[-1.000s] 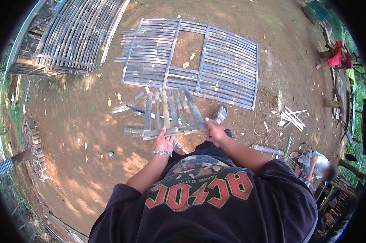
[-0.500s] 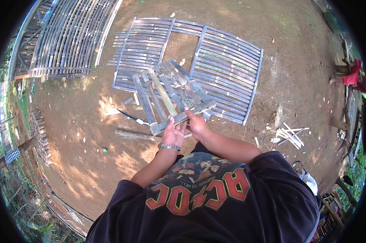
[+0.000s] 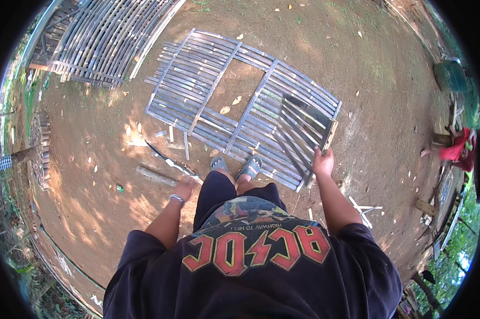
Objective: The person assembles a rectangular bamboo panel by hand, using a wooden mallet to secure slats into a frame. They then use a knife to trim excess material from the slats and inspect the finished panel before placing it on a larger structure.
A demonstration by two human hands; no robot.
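My right hand point(image 3: 323, 161) grips the end bar of a small slatted bamboo panel point(image 3: 304, 134), held tilted out to the right. Its slats fan leftward over a large bamboo panel point(image 3: 200, 87) that lies on the ground and has a rectangular gap in its middle. My left hand point(image 3: 184, 187), smeared by motion, is low on the left, close to the lower end of a long knife point(image 3: 156, 151) with a dark curved blade and pale handle. Whether its fingers touch anything cannot be made out. Beside that hand lies a round bamboo pole point(image 3: 154, 175).
Another slatted bamboo structure point(image 3: 110, 40) stands at the far left. Offcuts point(image 3: 186, 145) lie near the large panel, and pale strips point(image 3: 363, 211) lie on the right. My sandalled feet point(image 3: 250, 167) are at the panel's near edge. A person in red point(image 3: 458, 148) is at the far right.
The small panel has swung from in front of me to the right, now in my right hand alone. My left hand has let go and moved down left toward the knife.
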